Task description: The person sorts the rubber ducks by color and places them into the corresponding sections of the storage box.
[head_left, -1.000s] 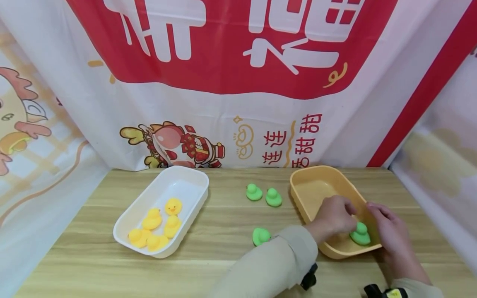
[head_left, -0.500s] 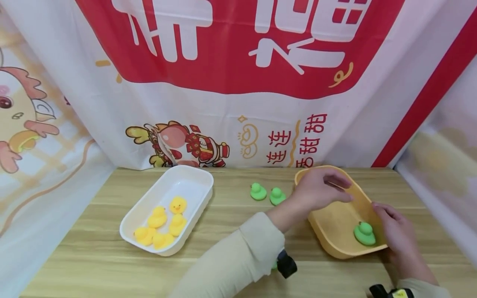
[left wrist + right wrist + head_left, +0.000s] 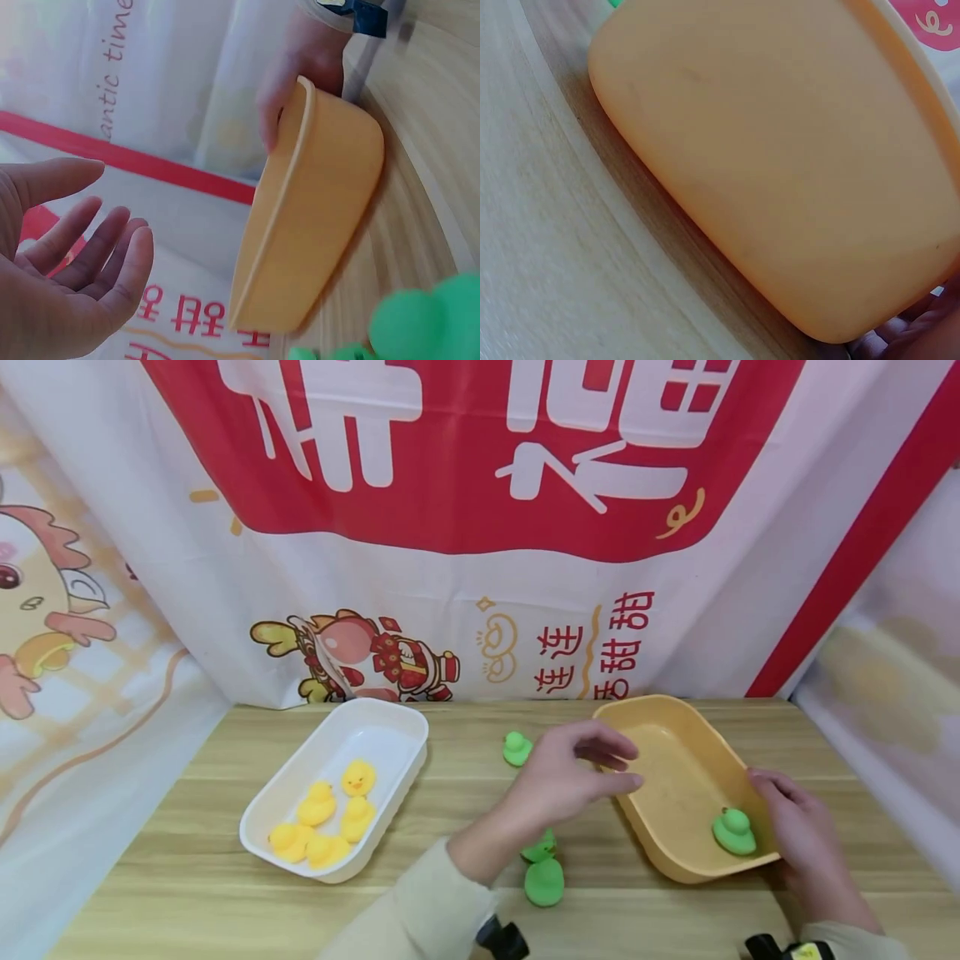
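Note:
My left hand [image 3: 573, 772] is empty, its fingers apart and loosely bent, above the table beside the left rim of the orange tray [image 3: 660, 852]; the left wrist view also shows this hand [image 3: 75, 277] holding nothing. My right hand [image 3: 802, 827] grips the tray's right rim. Inside, near that hand, sits one green duck [image 3: 733, 832]. Outside the tray, a green duck [image 3: 516, 749] stands behind my left hand, and two more, one [image 3: 540, 846] partly hidden by my left wrist and one [image 3: 543, 882] in front of it, lie on the table.
At the left, a white tray [image 3: 258, 843] holds several yellow ducks [image 3: 316, 804]. A printed cloth [image 3: 420, 568] hangs along the table's back edge, with more cloth on both sides. My left forearm [image 3: 420, 902] crosses the front of the wooden table.
From inside the orange tray my left hand has lifted away and moved left past its rim, leaving the green duck there. My right hand has stayed on the tray.

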Demonstrator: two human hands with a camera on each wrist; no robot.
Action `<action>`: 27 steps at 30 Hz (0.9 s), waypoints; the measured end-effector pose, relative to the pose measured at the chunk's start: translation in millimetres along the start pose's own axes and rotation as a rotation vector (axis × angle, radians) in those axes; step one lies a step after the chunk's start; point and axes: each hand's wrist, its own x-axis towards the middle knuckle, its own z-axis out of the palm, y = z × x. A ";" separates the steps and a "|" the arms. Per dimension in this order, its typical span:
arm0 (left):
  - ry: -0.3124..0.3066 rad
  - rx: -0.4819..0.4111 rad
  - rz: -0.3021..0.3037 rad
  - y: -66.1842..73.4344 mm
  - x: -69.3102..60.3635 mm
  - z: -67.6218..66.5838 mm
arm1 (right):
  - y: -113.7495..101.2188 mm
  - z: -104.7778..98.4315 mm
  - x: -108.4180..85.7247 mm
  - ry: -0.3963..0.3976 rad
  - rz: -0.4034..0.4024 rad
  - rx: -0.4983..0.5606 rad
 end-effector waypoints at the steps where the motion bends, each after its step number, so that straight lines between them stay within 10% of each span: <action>1: 0.013 0.008 0.007 -3.8 -3.8 -5.7 | 0.2 0.7 0.0 0.001 0.001 -0.004; 15: 0.086 0.099 -0.073 -52.0 -38.8 -58.8 | 2.0 1.6 1.1 -0.002 -0.019 0.016; 27: 0.037 0.195 -0.100 -75.9 -51.3 -52.6 | 0.6 1.0 -1.7 -0.031 0.000 0.122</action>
